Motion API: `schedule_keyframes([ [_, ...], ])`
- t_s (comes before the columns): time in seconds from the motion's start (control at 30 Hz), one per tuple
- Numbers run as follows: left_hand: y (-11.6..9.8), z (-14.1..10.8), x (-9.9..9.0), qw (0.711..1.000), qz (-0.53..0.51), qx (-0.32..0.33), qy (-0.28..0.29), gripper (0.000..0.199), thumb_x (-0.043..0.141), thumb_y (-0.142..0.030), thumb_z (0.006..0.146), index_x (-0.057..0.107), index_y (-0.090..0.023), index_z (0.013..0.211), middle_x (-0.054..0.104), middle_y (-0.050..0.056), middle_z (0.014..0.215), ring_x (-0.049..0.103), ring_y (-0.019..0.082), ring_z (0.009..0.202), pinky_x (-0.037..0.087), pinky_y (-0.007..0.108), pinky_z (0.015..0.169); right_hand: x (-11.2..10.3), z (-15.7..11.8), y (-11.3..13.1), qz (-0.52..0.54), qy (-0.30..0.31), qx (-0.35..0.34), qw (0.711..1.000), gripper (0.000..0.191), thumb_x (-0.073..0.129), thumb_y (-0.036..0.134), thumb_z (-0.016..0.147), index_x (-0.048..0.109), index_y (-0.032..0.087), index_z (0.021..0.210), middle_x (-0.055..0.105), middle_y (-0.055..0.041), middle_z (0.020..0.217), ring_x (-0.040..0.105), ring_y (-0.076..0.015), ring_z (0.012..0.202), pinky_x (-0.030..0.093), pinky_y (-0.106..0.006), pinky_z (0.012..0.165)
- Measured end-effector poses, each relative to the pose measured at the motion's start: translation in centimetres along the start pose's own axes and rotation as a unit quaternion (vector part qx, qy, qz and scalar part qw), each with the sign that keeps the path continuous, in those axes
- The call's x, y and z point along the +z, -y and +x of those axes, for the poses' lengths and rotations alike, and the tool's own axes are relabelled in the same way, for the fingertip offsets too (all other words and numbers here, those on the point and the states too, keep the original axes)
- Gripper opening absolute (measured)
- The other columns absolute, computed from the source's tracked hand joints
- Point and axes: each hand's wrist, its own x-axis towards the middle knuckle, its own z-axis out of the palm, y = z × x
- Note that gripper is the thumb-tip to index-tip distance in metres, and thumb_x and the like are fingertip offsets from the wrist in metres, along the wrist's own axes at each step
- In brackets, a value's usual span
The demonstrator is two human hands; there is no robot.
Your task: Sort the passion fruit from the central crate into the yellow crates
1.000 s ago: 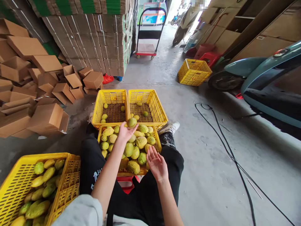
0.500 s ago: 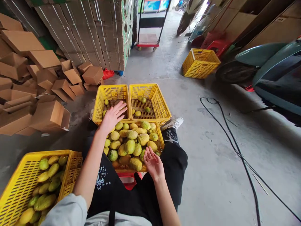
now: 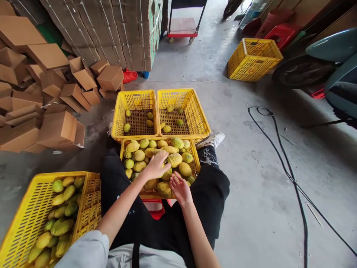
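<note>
A yellow crate (image 3: 197, 158) heaped with yellow-green oval fruits (image 3: 174, 160), papaya-like in look, sits between my knees. Over the middle of the heap reaches my left hand (image 3: 156, 165), palm down with its fingers stretched out. Whether it touches the fruits beneath cannot be made out. My right hand (image 3: 182, 189) is turned palm up at the crate's near right side, fingers loosely apart and nothing in it. Just beyond stand a far left crate (image 3: 118, 115) and a far right crate (image 3: 199, 115), each with several fruits on its floor.
At my left stands another yellow crate (image 3: 25, 208) partly filled with fruits. Cardboard boxes (image 3: 58, 128) pile up beyond it. A trolley (image 3: 182, 26), a yellow crate (image 3: 251, 61), a scooter (image 3: 343, 74) and a black cable (image 3: 290, 175) lie farther out.
My left hand has moved from over the far left crate back to the fruit heap. More fruits show in that crate. My right hand stays palm up; the view has tilted down.
</note>
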Motion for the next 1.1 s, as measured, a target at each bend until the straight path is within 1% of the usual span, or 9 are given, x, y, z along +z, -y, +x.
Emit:
schedule_keyframes([
  [0.07,1.9,-1.7,3.5,0.996,0.053,0.070,-0.015,0.040,0.055,-0.029,0.082,0.058,-0.020,0.121,0.036,0.011,0.149,0.019,0.032,0.142,0.012,0.055,0.115,-0.5,0.5,-0.2,-0.009,-0.013,0.001,1.000,0.019,0.053,0.017,0.082,0.065,0.021,0.096,0.069,-0.0004,0.083,0.067,-0.0111,0.075,0.057,-0.023,0.068],
  [0.17,3.3,-3.6,5.8,0.991,0.059,0.109,-0.057,0.038,0.049,-0.011,0.081,0.062,-0.027,0.113,0.048,0.009,0.140,0.031,0.030,0.138,0.013,0.059,0.114,-1.0,0.9,-0.3,-0.017,-0.021,-0.006,1.000,0.016,0.053,0.018,0.081,0.066,0.022,0.091,0.068,0.0006,0.080,0.066,-0.0111,0.073,0.056,-0.023,0.069],
  [0.37,3.6,-3.8,4.8,0.994,-0.022,0.026,-0.104,0.037,0.060,-0.016,0.075,0.063,-0.029,0.110,0.044,0.008,0.140,0.022,0.031,0.140,0.022,0.054,0.113,-1.1,1.0,-0.3,-0.062,-0.012,-0.027,0.998,0.016,0.056,0.025,0.081,0.066,0.022,0.093,0.068,-0.0009,0.085,0.066,-0.0131,0.077,0.055,-0.026,0.073],
  [0.53,4.7,-3.6,3.7,0.983,-0.060,-0.014,-0.174,0.044,0.068,-0.027,0.071,0.059,-0.027,0.115,0.045,0.010,0.132,0.037,0.030,0.129,0.026,0.047,0.111,-0.5,0.7,0.1,-0.034,-0.056,-0.049,0.997,0.014,0.057,0.018,0.076,0.063,0.020,0.088,0.066,0.0002,0.077,0.063,-0.0119,0.068,0.053,-0.024,0.061],
  [0.63,5.3,-3.8,3.0,0.979,-0.085,-0.024,-0.185,0.050,0.071,-0.029,0.069,0.056,-0.025,0.116,0.044,0.010,0.131,0.040,0.028,0.127,0.027,0.042,0.110,0.2,0.3,1.2,-0.069,-0.092,-0.156,0.981,0.019,0.060,0.018,0.070,0.061,0.019,0.089,0.061,0.0043,0.067,0.048,-0.0068,0.047,0.040,-0.019,0.044],
  [0.7,5.5,-4.0,2.5,0.979,-0.096,-0.034,-0.175,0.052,0.072,-0.031,0.067,0.055,-0.025,0.117,0.044,0.010,0.131,0.040,0.028,0.126,0.027,0.041,0.109,0.6,-0.3,2.8,-0.105,-0.132,-0.277,0.946,0.020,0.060,0.021,0.067,0.059,0.020,0.087,0.055,0.0074,0.060,0.033,-0.0046,0.039,0.027,-0.019,0.038],
  [0.83,5.6,-4.2,1.9,0.977,-0.135,-0.049,-0.156,0.053,0.074,-0.031,0.065,0.056,-0.026,0.115,0.049,0.008,0.125,0.043,0.027,0.122,0.028,0.038,0.108,0.6,-1.5,7.1,-0.252,-0.166,-0.420,0.856,0.019,0.057,0.030,0.071,0.061,0.018,0.086,0.058,0.0039,0.065,0.041,-0.0070,0.046,0.030,-0.022,0.046],
  [0.97,5.8,-4.6,2.0,0.968,-0.164,-0.056,-0.182,0.063,0.076,-0.032,0.063,0.051,-0.026,0.121,0.047,0.008,0.131,0.041,0.026,0.126,0.025,0.037,0.110,-0.5,-2.1,9.1,-0.495,-0.204,-0.365,0.761,0.020,0.058,0.037,0.073,0.063,0.020,0.083,0.062,-0.0009,0.069,0.055,-0.0161,0.062,0.040,-0.030,0.059],
  [1.1,6.5,-5.2,1.9,0.953,-0.210,-0.112,-0.185,0.077,0.079,-0.030,0.059,0.045,-0.028,0.129,0.047,0.009,0.136,0.039,0.027,0.129,0.023,0.039,0.110,-1.7,-2.0,6.3,-0.699,-0.161,-0.257,0.648,0.033,0.078,0.044,0.056,0.057,0.023,0.070,0.064,-0.0035,0.081,0.062,-0.0257,0.086,0.043,-0.039,0.077],
])
